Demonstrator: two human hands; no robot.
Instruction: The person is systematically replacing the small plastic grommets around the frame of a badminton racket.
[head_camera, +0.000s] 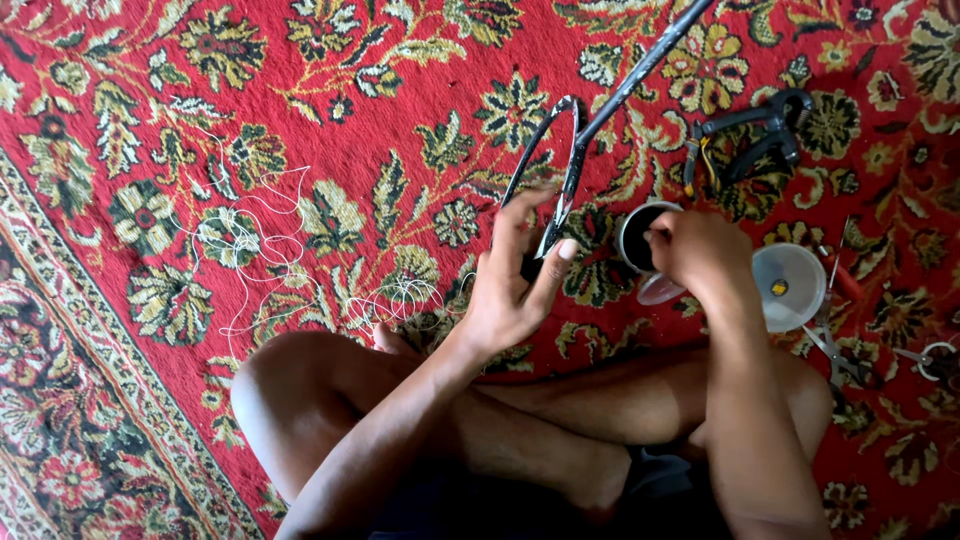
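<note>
Black racket frame pinched in left hand; right hand grip closed over small tub.

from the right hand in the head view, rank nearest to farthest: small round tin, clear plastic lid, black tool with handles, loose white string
1. small round tin, at the right hand
2. clear plastic lid, just right
3. black tool with handles, above
4. loose white string, far left

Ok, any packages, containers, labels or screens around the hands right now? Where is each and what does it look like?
No labels, signs or screens visible.
Small round container: under the right hand, pale rim, dark inside; the fingers reach into it.
Translucent lid: just below that container, round, clear.
Round white tub or lid: on the red carpet right of the right hand, a small yellowish spot at its centre.
</note>
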